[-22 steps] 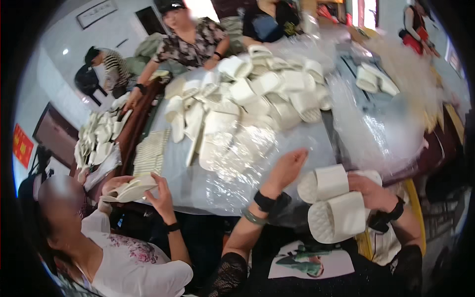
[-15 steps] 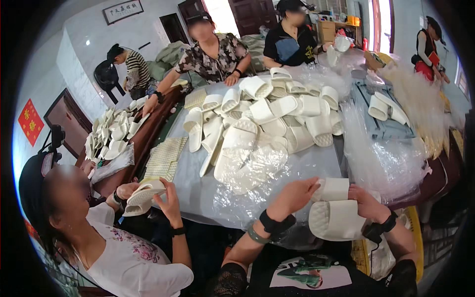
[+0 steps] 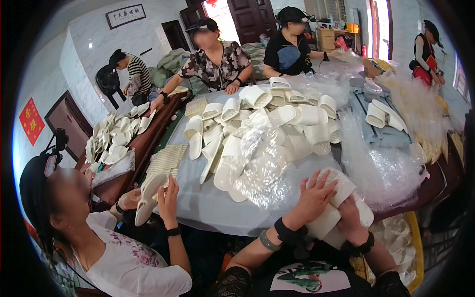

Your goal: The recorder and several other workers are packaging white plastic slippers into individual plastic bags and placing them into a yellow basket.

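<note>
From where I stood, the person's left hand (image 3: 316, 195), at the lower right of the frame, had its fingers loosely spread against smooth white open-toed slide slippers (image 3: 341, 185). The right hand (image 3: 350, 218) gripped them, its fingertips hidden. Near the centre, a heap of similar white slippers (image 3: 255, 121) lay on a grey-covered table (image 3: 198, 200), partly under crinkled clear plastic film (image 3: 267, 185).

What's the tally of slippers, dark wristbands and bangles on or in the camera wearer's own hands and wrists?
Slippers in the right hand, left hand on them: 2, partly hidden
Dark wristbands: 2
Greenish bangle: 1
Total: 5
</note>
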Tool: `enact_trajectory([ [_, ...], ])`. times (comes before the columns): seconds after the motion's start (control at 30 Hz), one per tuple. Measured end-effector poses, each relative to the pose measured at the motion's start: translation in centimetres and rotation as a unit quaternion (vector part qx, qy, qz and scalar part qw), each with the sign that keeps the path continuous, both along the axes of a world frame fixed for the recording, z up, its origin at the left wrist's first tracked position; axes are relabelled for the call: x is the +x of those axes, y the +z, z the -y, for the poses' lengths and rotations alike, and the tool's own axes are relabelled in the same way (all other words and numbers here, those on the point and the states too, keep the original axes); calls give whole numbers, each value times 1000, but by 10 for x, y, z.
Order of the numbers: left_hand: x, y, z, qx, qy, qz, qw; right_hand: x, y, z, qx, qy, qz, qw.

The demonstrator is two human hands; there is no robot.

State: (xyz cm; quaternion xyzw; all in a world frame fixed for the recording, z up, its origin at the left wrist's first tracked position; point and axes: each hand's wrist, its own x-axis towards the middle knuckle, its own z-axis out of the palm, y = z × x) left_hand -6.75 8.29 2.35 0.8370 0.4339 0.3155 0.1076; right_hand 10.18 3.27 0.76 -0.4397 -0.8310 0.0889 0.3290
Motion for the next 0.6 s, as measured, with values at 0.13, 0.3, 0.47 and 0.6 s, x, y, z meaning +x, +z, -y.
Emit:
enact_trajectory([
  [0.13, 3, -3, -5, -118, -114, -19, 986, 1, -19, 3, -23, 16, 56, 998],
  [0.3, 7, -9, -9, -98, -150, -37, 983, -8, -28, 2, 33, -62, -3, 998],
  [0.47, 14, -25, -3, -56, -231, -72, 969, -4, -53, -28, -141, -82, -48, 985],
  [0.6, 2, -34, 9, 66, 49, -49, 995, -11, -51, -37, -109, -98, -135, 980],
])
